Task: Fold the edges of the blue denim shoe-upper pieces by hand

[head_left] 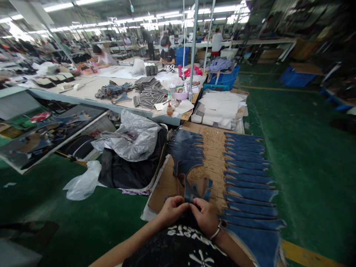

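My left hand (172, 210) and my right hand (205, 216) are close together in front of my body, fingers pinched. Between them they hold the near edge of a blue leather piece (190, 191) with curved cut-outs and brownish edges. Its far part reaches towards an overlapping row of blue pieces (185, 146) on the left of the board. To the right of my right hand, a long row of similar blue leather pieces (250, 193) lies overlapped like shingles. My fingertips partly cover the held edge.
Worn brown board (213, 159) lies under the pieces. Left of it stands a bin with black cloth (133, 168) and clear plastic (139, 137). Beyond are a box of white sheets (219, 105) and a long table with stacked grey pieces (151, 95). Other people work farther back.
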### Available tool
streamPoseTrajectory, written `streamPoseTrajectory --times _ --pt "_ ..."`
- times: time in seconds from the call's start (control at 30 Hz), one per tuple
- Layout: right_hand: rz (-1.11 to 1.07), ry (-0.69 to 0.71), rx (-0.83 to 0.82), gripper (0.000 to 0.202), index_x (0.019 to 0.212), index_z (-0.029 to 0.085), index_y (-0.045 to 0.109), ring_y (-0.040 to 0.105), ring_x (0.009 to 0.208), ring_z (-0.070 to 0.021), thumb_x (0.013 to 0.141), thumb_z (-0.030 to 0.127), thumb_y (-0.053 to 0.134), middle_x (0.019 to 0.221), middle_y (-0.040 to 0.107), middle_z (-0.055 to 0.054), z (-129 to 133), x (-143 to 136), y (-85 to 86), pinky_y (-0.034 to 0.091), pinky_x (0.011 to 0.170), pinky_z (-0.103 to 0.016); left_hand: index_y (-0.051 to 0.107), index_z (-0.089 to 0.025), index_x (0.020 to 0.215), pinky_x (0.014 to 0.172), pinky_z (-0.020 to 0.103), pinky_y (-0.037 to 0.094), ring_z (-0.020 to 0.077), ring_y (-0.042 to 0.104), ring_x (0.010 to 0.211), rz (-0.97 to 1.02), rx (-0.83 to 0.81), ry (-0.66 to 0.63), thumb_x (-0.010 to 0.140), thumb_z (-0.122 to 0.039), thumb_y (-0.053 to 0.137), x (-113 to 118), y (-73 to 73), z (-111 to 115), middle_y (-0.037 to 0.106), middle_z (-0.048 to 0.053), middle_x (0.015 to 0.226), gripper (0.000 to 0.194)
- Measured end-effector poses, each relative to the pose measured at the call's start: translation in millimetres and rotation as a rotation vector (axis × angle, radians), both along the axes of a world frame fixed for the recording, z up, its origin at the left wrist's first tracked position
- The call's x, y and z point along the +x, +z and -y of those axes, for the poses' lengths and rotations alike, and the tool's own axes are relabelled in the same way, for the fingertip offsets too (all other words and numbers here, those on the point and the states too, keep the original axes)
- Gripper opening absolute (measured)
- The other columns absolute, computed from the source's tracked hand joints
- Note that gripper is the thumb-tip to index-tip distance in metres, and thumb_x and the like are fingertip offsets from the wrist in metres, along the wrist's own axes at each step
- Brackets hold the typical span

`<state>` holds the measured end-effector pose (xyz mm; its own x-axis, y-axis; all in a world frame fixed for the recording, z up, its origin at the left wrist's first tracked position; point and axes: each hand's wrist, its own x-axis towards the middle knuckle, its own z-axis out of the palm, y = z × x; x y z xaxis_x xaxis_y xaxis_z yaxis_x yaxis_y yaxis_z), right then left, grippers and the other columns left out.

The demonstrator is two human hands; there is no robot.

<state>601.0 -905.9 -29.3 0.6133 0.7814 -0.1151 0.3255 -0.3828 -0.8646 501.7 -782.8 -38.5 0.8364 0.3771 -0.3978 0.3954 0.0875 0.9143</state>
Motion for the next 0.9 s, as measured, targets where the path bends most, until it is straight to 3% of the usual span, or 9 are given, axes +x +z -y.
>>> streamPoseTrajectory --times 0.17,0.37,0.53,0.7,0.83,0.9 --pt "-0.039 -0.005 0.019 0.029 0.057 0.019 0.049 0.046 0.059 -0.0124 0.081 0.034 0.049 0.057 0.048 0.002 -2.0 1.9 -0.2 0.033 0.055 -0.024 0.048 -0.014 0.059 0.049 0.021 0.027 0.0082 0.035 0.052 0.033 -0.09 0.025 0.074 -0.042 0.053 3.8 -1.0 1.3 0.04 -0.004 0.054 0.032" --pt "-0.623 0.002 0.117 0.034 0.072 0.019 0.055 0.043 0.057 -0.0109 0.082 0.05 0.045 0.06 0.049 0.004 -3.9 4.1 -10.0 0.034 0.053 -0.023 0.045 -0.015 0.058 0.053 0.022 0.028 0.0093 0.035 0.057 0.029 0.057 0.006 0.076 -0.04 0.049 5.8 0.9 -6.9 0.037 -0.004 0.058 0.031" --pt "-0.771 0.054 0.111 0.041 0.069 0.016 0.055 0.038 0.055 -0.0092 0.079 0.055 0.047 0.058 0.045 0.004 -8.0 3.4 -17.6 0.029 0.05 -0.023 0.04 -0.016 0.056 0.051 0.022 0.024 0.0085 0.031 0.056 0.028 0.103 -0.099 0.078 -0.041 0.048 6.6 0.0 -13.9 0.033 -0.005 0.057 0.033" --pt "-0.814 0.053 0.134 0.038 0.061 0.015 0.052 0.031 0.049 -0.0065 0.074 0.05 0.058 0.053 0.038 0.006 -16.5 0.4 -12.8 0.023 0.045 -0.023 0.036 -0.017 0.053 0.047 0.021 0.02 0.0068 0.026 0.052 0.025 -0.178 -0.051 0.068 -0.045 0.058 6.8 -1.1 -18.7 0.029 -0.007 0.053 0.039" --pt "-0.685 0.043 0.156 0.04 0.053 0.016 0.043 0.028 0.048 -0.0059 0.075 0.046 0.058 0.051 0.032 0.007 -21.8 -1.3 -5.8 0.021 0.043 -0.022 0.039 -0.016 0.054 0.047 0.02 0.022 0.006 0.029 0.05 0.042 -0.442 -0.004 0.062 -0.044 0.066 5.5 -2.2 -22.5 0.033 -0.006 0.052 0.039" --pt "-0.641 0.019 0.157 0.038 0.054 0.017 0.044 0.029 0.049 -0.0063 0.077 0.045 0.055 0.052 0.032 0.007 -23.5 -2.8 -4.2 0.023 0.044 -0.022 0.04 -0.016 0.056 0.047 0.02 0.022 0.0059 0.03 0.048 0.046 -0.486 0.007 0.064 -0.045 0.065 4.6 -1.8 -24.8 0.034 -0.006 0.052 0.039"
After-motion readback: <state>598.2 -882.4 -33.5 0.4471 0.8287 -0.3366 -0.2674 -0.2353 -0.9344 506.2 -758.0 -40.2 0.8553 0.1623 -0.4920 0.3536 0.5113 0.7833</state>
